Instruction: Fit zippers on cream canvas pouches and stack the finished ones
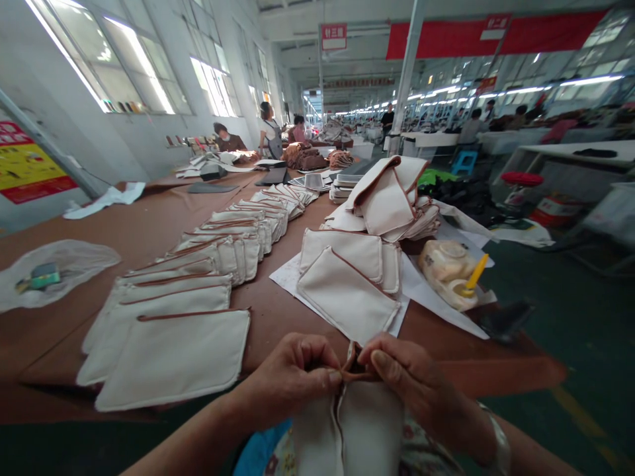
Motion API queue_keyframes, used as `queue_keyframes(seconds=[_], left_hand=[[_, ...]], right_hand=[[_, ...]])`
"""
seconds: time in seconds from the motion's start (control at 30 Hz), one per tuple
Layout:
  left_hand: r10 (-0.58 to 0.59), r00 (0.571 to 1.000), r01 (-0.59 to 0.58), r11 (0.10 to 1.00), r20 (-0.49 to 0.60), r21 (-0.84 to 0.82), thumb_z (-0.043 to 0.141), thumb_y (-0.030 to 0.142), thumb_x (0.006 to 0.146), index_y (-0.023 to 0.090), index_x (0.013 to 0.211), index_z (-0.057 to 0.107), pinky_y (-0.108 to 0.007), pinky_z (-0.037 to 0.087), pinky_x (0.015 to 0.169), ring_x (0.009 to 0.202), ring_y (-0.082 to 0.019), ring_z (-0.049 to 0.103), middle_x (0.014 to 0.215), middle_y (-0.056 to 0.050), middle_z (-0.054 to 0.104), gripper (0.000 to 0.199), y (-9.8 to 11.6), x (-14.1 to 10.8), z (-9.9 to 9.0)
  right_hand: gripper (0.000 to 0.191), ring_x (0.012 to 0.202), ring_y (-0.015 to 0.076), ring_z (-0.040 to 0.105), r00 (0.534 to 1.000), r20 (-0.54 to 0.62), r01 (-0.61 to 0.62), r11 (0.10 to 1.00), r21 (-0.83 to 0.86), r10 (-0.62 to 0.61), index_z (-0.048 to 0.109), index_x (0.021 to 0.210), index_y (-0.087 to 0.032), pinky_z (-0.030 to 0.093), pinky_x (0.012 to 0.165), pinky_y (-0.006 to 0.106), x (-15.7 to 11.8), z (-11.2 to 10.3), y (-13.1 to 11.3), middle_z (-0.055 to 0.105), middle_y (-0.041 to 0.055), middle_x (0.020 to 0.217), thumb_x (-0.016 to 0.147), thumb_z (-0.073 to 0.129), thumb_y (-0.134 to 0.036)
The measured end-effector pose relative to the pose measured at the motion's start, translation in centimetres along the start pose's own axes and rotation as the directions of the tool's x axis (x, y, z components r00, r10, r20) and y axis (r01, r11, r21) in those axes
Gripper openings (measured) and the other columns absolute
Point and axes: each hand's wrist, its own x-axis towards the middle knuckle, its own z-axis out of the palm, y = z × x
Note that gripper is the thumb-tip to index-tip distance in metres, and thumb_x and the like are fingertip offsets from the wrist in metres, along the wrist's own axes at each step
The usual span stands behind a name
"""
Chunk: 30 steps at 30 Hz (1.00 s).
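Cream pouch [372,423] with brown edging: located at bottom centre, near side of the brown worktop [278,317], upright over the wearer's lap. Its body hung below and between the two hands; the brown-trimmed top edge sat level with the fingertips.

Left hand [300,370]: thumb and fingers pinched the trim at the left of the top edge. Right hand [417,377]: thumb and index finger held the trim at the right, close to the left fingertips but apart from them. A pale bracelet [499,436] circled the right wrist.

Nearest pieces: similar cream pieces lay on white paper [285,274] just beyond the hands; an overlapping row of cream pieces [188,357] ran along the left.

Writing: red-and-white hanging sign [334,37] read "针三组"; a second sign [495,26], against a red banner [436,39], appeared to read "针二组". Yellow-and-red poster [30,165] at left was cut off by the frame, its text not legible. Markings on the plastic container [444,258] at right could not be made out.
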Motion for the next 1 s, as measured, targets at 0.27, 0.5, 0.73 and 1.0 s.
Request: queue_keyframes(seconds=[0.27,0.5,0.73,1.0], left_hand=[[0.065,0.997,-0.063,0.996,-0.046,0.056,0.071,0.033,0.078,0.01,0.073,0.064,-0.02,0.032,0.053,0.057,-0.01,0.042,0.063,-0.001,0.056,0.024,0.0,-0.7,0.7],[0.141,0.99,-0.129,0.962,-0.032,0.242,0.066,0.023,0.082,0.011,0.078,0.067,-0.019,0.039,0.059,0.062,-0.01,0.048,0.069,-0.001,0.06,0.012,0.8,-0.7,0.8],[0.203,0.979,-0.181,0.92,-0.028,0.347,0.065,0.021,0.082,0.012,0.071,0.06,-0.018,0.033,0.054,0.059,-0.009,0.041,0.065,0.003,0.052,0.014,2.0,-0.6,1.2],[-0.024,0.997,0.017,0.995,0.068,0.101,0.043,0.062,0.091,0.01,0.078,0.064,-0.023,0.03,0.055,0.061,-0.012,0.039,0.069,-0.001,0.052,0.058,1.8,-0.1,-0.5]], right_hand=[[0.034,0.064,0.0125,0.042,0.984,0.175,-0.062,0.96,0.274,0.013,0.066,0.081,-0.013,0.034,0.058,0.025,1.0,0.4,0.5,0.052,0.0005,0.071,0.09,0.059,-0.045],[0.033,0.071,0.0135,0.042,0.96,0.28,-0.092,0.918,0.387,-0.022,0.065,0.092,-0.014,0.034,0.063,0.025,1.6,-0.2,1.2,0.051,0.001,0.08,0.089,0.06,-0.047],[0.039,0.062,0.0114,0.033,0.973,0.232,-0.052,0.966,0.252,-0.008,0.053,0.073,-0.016,0.028,0.057,0.024,2.2,-0.4,-0.1,0.042,-0.0033,0.068,0.091,0.056,-0.051],[0.033,0.068,0.0131,0.035,0.962,0.271,-0.134,0.884,0.447,0.009,0.052,0.074,-0.016,0.029,0.063,0.026,1.9,-0.4,1.5,0.044,-0.0008,0.073,0.089,0.061,-0.044]])
